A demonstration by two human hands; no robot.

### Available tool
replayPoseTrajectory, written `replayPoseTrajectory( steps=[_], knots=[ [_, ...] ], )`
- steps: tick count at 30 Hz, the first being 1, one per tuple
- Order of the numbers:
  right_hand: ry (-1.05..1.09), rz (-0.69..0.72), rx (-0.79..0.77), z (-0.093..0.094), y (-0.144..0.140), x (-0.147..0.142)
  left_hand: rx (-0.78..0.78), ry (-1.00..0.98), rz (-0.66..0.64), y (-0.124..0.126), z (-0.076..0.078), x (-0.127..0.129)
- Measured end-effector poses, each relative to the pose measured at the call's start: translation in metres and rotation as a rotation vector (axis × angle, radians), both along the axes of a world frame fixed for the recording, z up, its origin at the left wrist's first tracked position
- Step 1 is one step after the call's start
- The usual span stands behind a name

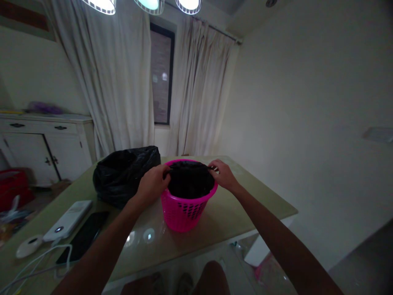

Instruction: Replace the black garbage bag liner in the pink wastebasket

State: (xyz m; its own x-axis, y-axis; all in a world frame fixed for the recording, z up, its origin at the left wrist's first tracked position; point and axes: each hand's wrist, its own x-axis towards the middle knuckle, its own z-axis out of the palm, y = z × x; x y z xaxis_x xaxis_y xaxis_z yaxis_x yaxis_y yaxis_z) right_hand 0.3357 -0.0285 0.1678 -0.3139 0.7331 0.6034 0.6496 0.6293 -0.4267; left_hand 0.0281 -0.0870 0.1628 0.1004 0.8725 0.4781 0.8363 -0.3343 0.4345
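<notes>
A pink plastic basket (184, 211) with a slotted side stands upright on the table in front of me. Inside it hangs a black plastic bag (190, 184), its edge stretched between my hands at the basket's mouth. My left hand (155, 180) pinches that edge at the basket's left rim. At the right rim, my right hand (223, 174) grips the edge's other end between thumb and fingers. Just left of the basket, a second black plastic bag (123, 174) sits puffed up with its mouth open. The lower part of the bag in the basket is hidden.
The pale green table (242, 213) ends at a near edge above my knees. At left lie a white power bank (69, 219), a dark phone (84, 235), a small round white device (30, 246) and cables. A white cabinet (69, 143) and curtains (123, 82) stand behind.
</notes>
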Motion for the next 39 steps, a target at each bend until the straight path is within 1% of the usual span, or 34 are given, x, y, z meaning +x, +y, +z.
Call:
replayPoseTrajectory(
  steps=[2, 3, 5, 7, 9, 11, 13, 14, 16, 18, 19, 20, 22, 24, 26, 27, 30, 31, 32, 33, 34, 36, 37, 39],
  knots=[
    [0.011, 0.082, 0.056, -0.001, -0.008, -0.009, 0.088, -0.073, -0.160, 0.002, 0.000, 0.007],
    [-0.022, 0.140, 0.076, 0.000, -0.014, -0.017, 0.103, -0.086, -0.223, 0.003, 0.000, 0.013],
    [-0.164, 0.224, 0.081, 0.002, -0.024, -0.030, 0.062, -0.032, -0.273, 0.004, 0.003, 0.023],
    [-0.317, 0.208, 0.072, 0.003, -0.028, -0.035, 0.013, 0.078, -0.258, 0.006, 0.005, 0.026],
    [-0.383, 0.122, 0.057, 0.002, -0.024, -0.028, 0.020, 0.124, -0.214, 0.009, 0.006, 0.016],
    [-0.334, 0.013, 0.027, 0.000, -0.017, -0.012, 0.061, 0.087, -0.128, 0.011, 0.005, 0.001],
    [-0.223, -0.032, -0.003, -0.001, -0.013, 0.000, 0.100, 0.013, -0.078, 0.012, 0.004, -0.011],
    [-0.164, -0.008, -0.018, -0.001, -0.014, 0.001, 0.106, -0.034, -0.088, 0.012, 0.003, -0.013],
    [-0.081, 0.117, -0.062, 0.000, -0.021, -0.006, 0.089, -0.135, -0.163, 0.010, 0.001, -0.007],
    [-0.084, 0.250, -0.124, 0.003, -0.031, -0.020, 0.060, -0.205, -0.248, 0.008, 0.000, 0.004],
    [-0.121, 0.285, -0.150, 0.004, -0.035, -0.027, 0.057, -0.223, -0.275, 0.007, -0.001, 0.009],
    [-0.165, 0.290, -0.161, 0.005, -0.038, -0.032, 0.064, -0.234, -0.288, 0.007, -0.001, 0.012],
    [-0.206, 0.241, -0.157, 0.008, -0.037, -0.034, 0.080, -0.259, -0.268, 0.009, -0.003, 0.009],
    [-0.114, 0.159, -0.146, 0.008, -0.031, -0.027, 0.075, -0.307, -0.216, 0.011, -0.004, -0.003],
    [0.102, 0.095, -0.149, 0.007, -0.024, -0.017, 0.049, -0.382, -0.196, 0.011, -0.004, -0.014],
    [0.229, 0.079, -0.155, 0.007, -0.022, -0.014, 0.029, -0.418, -0.212, 0.009, -0.003, -0.017],
    [0.574, 0.088, -0.212, 0.005, -0.023, -0.012, -0.013, -0.445, -0.296, 0.001, 0.002, -0.016],
    [0.677, 0.106, -0.239, 0.005, -0.027, -0.012, 0.011, -0.440, -0.297, -0.003, 0.003, -0.014],
    [0.769, 0.128, -0.266, 0.005, -0.031, -0.012, 0.054, -0.461, -0.270, -0.006, 0.004, -0.013],
    [0.852, 0.154, -0.287, 0.004, -0.036, -0.009, 0.106, -0.523, -0.218, -0.010, 0.003, -0.013],
    [0.921, 0.176, -0.294, 0.002, -0.042, -0.005, 0.157, -0.626, -0.152, -0.013, 0.001, -0.015],
    [0.985, 0.200, -0.265, -0.003, -0.054, 0.011, 0.205, -0.891, -0.045, -0.021, -0.008, -0.023],
    [0.969, 0.203, -0.238, -0.007, -0.060, 0.021, 0.205, -1.017, -0.027, -0.025, -0.015, -0.029],
    [0.859, 0.204, -0.184, -0.018, -0.074, 0.041, 0.203, -1.200, -0.051, -0.034, -0.034, -0.039]
  ],
)
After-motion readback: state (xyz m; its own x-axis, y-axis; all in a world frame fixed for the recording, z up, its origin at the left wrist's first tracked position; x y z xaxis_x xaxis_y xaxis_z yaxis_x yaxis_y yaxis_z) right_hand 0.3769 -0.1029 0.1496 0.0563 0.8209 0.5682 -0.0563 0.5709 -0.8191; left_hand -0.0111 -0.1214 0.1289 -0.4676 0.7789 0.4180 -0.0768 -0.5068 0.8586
